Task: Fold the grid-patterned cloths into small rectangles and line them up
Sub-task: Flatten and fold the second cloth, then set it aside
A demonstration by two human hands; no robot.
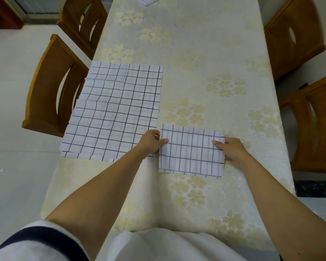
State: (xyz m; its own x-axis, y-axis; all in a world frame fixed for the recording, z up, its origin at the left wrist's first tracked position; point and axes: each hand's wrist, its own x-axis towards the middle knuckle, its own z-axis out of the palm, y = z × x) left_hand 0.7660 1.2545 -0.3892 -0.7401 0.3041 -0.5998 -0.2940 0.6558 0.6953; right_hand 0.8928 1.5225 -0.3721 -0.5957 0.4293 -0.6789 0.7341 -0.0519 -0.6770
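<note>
- Holding the folded white cloth with dark grid lines (191,150), a small rectangle lying flat, the left hand (151,141) pinches its left edge and the right hand (231,149) pinches its right edge, each with a thumb on top.
- The folded cloth spans the gap between the hands. Both pinches sit about midway along the short edges, leaving all four corners free.
- The step appears to be squaring and setting down. An under-layer peeks out along the near edge, so draw the layers flush and keep the cloth taut before pressing.
- Just left of the folded cloth lies a pile of unfolded grid cloths (115,110).
- Beneath it is the cream flower-patterned tablecloth (205,72), with brown wooden chairs (51,95) on either side.
</note>
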